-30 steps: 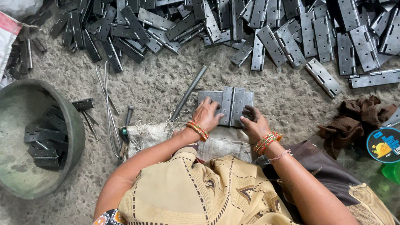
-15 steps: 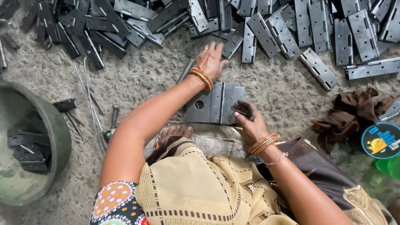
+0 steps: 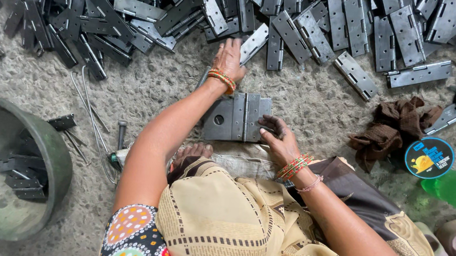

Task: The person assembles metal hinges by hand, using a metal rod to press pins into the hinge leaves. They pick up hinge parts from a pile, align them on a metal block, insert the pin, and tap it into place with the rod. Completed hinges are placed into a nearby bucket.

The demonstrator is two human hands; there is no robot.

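My left hand is stretched forward to the edge of a large pile of grey metal hinges and its fingers touch one loose hinge there. My right hand rests on the right side of an opened flat hinge that lies on the concrete floor just in front of my knees. Both wrists carry orange and green bangles. Whether the left fingers have closed around the loose hinge is not clear.
A round green metal bowl with several hinge parts stands at the left. Thin metal pins lie beside it. A brown rag, a round blue lid and a green bottle lie at the right.
My left hand left the flat hinge and reached forward to the hinge pile. The right hand stayed on the flat hinge. The view shifted down and left.
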